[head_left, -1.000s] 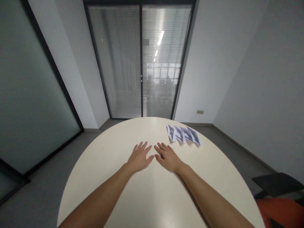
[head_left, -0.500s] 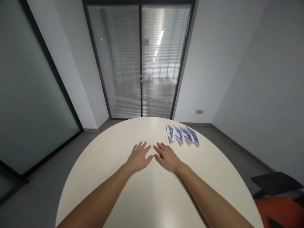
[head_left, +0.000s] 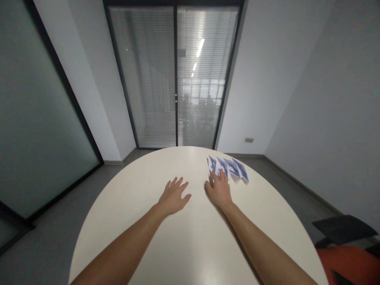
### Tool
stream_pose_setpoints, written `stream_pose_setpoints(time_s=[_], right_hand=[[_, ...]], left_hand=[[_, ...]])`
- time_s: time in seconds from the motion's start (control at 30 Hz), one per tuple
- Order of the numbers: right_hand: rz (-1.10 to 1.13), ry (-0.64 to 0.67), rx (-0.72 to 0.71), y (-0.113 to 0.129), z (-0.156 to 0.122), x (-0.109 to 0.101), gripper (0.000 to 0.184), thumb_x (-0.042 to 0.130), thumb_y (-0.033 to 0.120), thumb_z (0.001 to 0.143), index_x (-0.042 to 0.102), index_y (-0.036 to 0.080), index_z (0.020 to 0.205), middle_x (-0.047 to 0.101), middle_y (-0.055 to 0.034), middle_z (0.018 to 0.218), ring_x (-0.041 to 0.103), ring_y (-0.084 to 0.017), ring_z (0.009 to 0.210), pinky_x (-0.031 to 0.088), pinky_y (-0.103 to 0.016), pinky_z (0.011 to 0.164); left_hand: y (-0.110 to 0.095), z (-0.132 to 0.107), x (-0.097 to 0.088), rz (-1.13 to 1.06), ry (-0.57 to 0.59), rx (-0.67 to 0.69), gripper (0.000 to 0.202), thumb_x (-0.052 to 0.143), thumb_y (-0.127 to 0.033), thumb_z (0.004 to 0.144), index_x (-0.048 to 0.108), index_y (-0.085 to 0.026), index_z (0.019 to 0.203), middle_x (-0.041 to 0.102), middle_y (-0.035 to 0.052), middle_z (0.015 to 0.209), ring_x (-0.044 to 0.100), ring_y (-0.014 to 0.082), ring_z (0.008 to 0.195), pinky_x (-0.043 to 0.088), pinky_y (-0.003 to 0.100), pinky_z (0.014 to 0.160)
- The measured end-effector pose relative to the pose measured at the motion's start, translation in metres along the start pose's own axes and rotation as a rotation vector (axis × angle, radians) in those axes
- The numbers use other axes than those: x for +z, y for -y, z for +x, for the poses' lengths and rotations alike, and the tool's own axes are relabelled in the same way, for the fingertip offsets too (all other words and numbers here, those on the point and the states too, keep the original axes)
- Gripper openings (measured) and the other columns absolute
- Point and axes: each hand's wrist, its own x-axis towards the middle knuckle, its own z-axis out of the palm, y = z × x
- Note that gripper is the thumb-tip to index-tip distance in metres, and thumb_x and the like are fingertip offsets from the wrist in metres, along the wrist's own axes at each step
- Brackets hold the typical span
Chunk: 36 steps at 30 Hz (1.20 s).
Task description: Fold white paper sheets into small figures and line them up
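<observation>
My left hand [head_left: 174,196] lies flat on the pale round table [head_left: 184,245], its fingers spread and nothing in it. Toward the far right edge stands a zigzag-folded sheet of paper [head_left: 234,168], white with bluish-grey printed or shaded panels. My right hand [head_left: 219,190] is at the near left side of this paper, fingers apart and fingertips in front of its left panels. Whether the fingertips touch the paper I cannot tell. Part of the paper's lower left is hidden behind these fingers.
An orange chair [head_left: 348,263] with a black armrest [head_left: 344,229] is at the lower right, beside the table. Beyond the table are glass doors with blinds [head_left: 154,79]. A frosted glass panel [head_left: 38,118] is on the left, and a socket plate [head_left: 249,140] is on the wall.
My right hand has moved right and forward from beside the left hand to the folded paper. My left hand and the paper have stayed in place.
</observation>
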Motion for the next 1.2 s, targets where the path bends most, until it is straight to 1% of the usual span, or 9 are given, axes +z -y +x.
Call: stream_pose_setpoints(time_s=[0.1, 0.2, 0.3, 0.43, 0.6, 0.73, 0.87, 1.0, 1.2], right_hand=[[-0.037, 0.078, 0.056, -0.004, 0.001, 0.004, 0.063, 0.044, 0.040, 0.093, 0.041, 0.008, 0.146, 0.028, -0.0213, 0.157, 0.023, -0.041, 0.145, 0.029, -0.053, 0.113], [-0.028, 0.096, 0.037, -0.004, 0.002, 0.004, 0.060, 0.041, 0.038, 0.094, 0.043, 0.005, 0.144, 0.033, -0.0238, 0.155, 0.033, -0.038, 0.142, 0.031, -0.049, 0.113], [0.054, 0.065, 0.021, -0.003, 0.002, 0.002, 0.054, 0.039, 0.036, 0.095, 0.050, 0.008, 0.139, 0.036, -0.0203, 0.155, 0.041, -0.034, 0.139, 0.036, -0.045, 0.112], [0.260, 0.023, 0.007, -0.002, 0.004, 0.000, 0.050, 0.035, 0.038, 0.097, 0.058, 0.013, 0.134, 0.050, -0.0132, 0.147, 0.046, -0.027, 0.136, 0.037, -0.040, 0.113], [0.497, 0.018, -0.064, 0.000, 0.007, 0.003, 0.047, 0.039, 0.039, 0.096, 0.065, 0.014, 0.126, 0.065, -0.0114, 0.131, 0.059, -0.025, 0.123, 0.043, -0.040, 0.110], [0.583, 0.074, -0.145, 0.004, 0.005, 0.005, 0.042, 0.046, 0.037, 0.093, 0.067, 0.018, 0.124, 0.065, -0.0092, 0.131, 0.059, -0.024, 0.123, 0.044, -0.041, 0.109], [0.654, 0.133, -0.195, 0.006, 0.003, 0.007, 0.042, 0.053, 0.030, 0.087, 0.066, 0.019, 0.125, 0.063, -0.0080, 0.135, 0.057, -0.023, 0.125, 0.048, -0.038, 0.104], [0.677, 0.144, -0.211, 0.006, 0.002, 0.010, 0.042, 0.056, 0.026, 0.084, 0.066, 0.021, 0.124, 0.064, -0.0069, 0.134, 0.060, -0.022, 0.120, 0.050, -0.036, 0.100], [0.760, 0.186, -0.196, 0.011, 0.001, 0.009, 0.042, 0.063, 0.030, 0.081, 0.067, 0.018, 0.122, 0.065, -0.0101, 0.131, 0.064, -0.023, 0.113, 0.050, -0.038, 0.100]], left_hand=[[0.001, 0.000, 0.000, 0.006, 0.007, 0.002, 0.062, 0.040, -0.056, 0.095, 0.043, -0.025, 0.148, 0.027, 0.0094, 0.161, 0.017, 0.0333, 0.150, 0.014, 0.055, 0.120], [0.002, 0.000, 0.000, -0.003, 0.004, 0.002, 0.062, 0.040, -0.056, 0.094, 0.043, -0.025, 0.148, 0.028, 0.0092, 0.161, 0.018, 0.0331, 0.150, 0.014, 0.055, 0.120], [0.002, 0.001, 0.001, -0.025, -0.014, 0.000, 0.061, 0.043, -0.056, 0.093, 0.045, -0.026, 0.147, 0.029, 0.0085, 0.160, 0.019, 0.0329, 0.149, 0.014, 0.056, 0.120], [0.001, 0.003, 0.002, -0.081, -0.100, -0.044, 0.058, 0.041, -0.048, 0.096, 0.044, -0.020, 0.146, 0.041, 0.0107, 0.154, 0.030, 0.0307, 0.146, 0.019, 0.051, 0.120], [0.001, 0.011, 0.003, -0.339, -0.321, -0.213, 0.073, 0.042, -0.045, 0.098, 0.010, -0.017, 0.157, 0.048, 0.0153, 0.148, 0.049, 0.0255, 0.134, 0.038, 0.041, 0.110], [0.004, 0.018, 0.005, -0.556, -0.443, -0.267, 0.080, 0.046, -0.045, 0.098, -0.004, -0.021, 0.157, 0.053, 0.0147, 0.144, 0.058, 0.0219, 0.125, 0.047, 0.037, 0.099], [0.003, 0.020, 0.003, -0.602, -0.501, -0.239, 0.078, 0.048, -0.037, 0.097, -0.002, -0.026, 0.157, 0.055, 0.0113, 0.141, 0.062, 0.0201, 0.117, 0.051, 0.036, 0.095], [0.001, 0.019, 0.000, -0.609, -0.544, -0.282, 0.084, 0.051, -0.034, 0.095, -0.005, -0.026, 0.157, 0.056, 0.0119, 0.138, 0.062, 0.0221, 0.116, 0.051, 0.036, 0.095], [0.000, 0.020, 0.000, -0.742, -0.569, -0.205, 0.080, 0.047, -0.024, 0.095, -0.004, -0.027, 0.156, 0.050, 0.0120, 0.142, 0.064, 0.0176, 0.106, 0.055, 0.031, 0.086]])
